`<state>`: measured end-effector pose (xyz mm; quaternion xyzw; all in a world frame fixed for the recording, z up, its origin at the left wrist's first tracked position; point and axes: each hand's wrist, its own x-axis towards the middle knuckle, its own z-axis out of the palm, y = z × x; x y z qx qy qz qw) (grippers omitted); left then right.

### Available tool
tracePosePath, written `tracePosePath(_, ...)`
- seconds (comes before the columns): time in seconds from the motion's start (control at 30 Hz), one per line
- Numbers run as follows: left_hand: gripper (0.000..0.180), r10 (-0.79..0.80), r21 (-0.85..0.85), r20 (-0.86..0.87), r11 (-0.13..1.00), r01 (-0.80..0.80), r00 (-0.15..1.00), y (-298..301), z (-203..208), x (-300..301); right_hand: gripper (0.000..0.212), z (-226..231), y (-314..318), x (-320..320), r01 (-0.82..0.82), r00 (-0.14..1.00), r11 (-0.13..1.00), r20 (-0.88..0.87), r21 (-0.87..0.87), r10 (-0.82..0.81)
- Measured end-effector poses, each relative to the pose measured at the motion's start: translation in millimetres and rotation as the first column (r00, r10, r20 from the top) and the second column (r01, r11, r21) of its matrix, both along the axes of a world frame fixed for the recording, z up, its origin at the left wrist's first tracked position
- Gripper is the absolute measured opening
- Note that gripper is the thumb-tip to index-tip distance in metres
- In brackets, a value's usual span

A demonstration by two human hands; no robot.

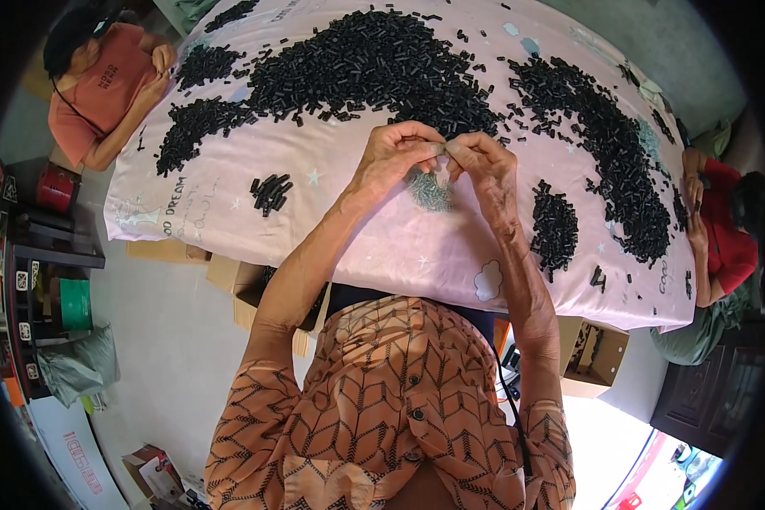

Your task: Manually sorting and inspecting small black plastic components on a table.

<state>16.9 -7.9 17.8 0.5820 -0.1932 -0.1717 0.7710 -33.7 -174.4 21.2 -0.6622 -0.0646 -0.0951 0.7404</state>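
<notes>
My left hand (397,153) and my right hand (487,168) meet above the middle of the table, thumbs and fingertips pinched close together. Whatever sits between the fingertips is too small to make out. Just below them lies a small heap of tiny pale, greyish-green pieces (431,194) on the pink cloth (348,246). Beyond my hands spreads a large pile of short black tube-like parts (357,64). A smaller heap of black parts (270,195) lies left of my forearm, and another heap (555,228) is to the right of my right wrist.
A long black pile (599,127) runs down the right side. One person in an orange shirt (102,93) sits at the left edge, another in a red top (727,225) at the right. An open cardboard box (599,353) stands under the table's front edge.
</notes>
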Motion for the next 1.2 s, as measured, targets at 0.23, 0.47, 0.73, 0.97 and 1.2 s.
tracePosePath(0.23,0.013,0.080,0.081,0.136,0.992,-0.091,0.988,-4.5,-4.7,-5.3,0.013,-5.0,0.9,3.0,-0.024,0.997,0.999,-0.072,-0.022,0.022)
tracePosePath(0.47,0.011,0.111,0.055,0.136,0.991,-0.119,0.984,-6.5,-5.7,-5.4,0.013,-4.7,0.5,2.8,-0.016,0.999,0.999,-0.047,-0.033,0.015)
tracePosePath(0.73,0.013,0.022,-0.033,-0.021,0.999,-0.023,1.000,0.0,-5.4,1.5,0.005,-7.2,1.0,4.6,0.005,1.000,0.995,0.008,-0.098,-0.004)
tracePosePath(0.97,0.015,0.110,0.224,0.291,0.958,-0.179,0.951,-4.5,-5.9,-3.4,0.009,-14.5,-9.0,11.4,0.079,0.996,0.997,0.042,0.002,-0.079)
tracePosePath(1.2,0.026,0.168,0.278,0.432,0.910,-0.308,0.886,-8.9,-3.1,-6.6,0.011,-14.7,-11.3,10.8,-0.054,0.991,0.997,0.125,0.048,0.048)
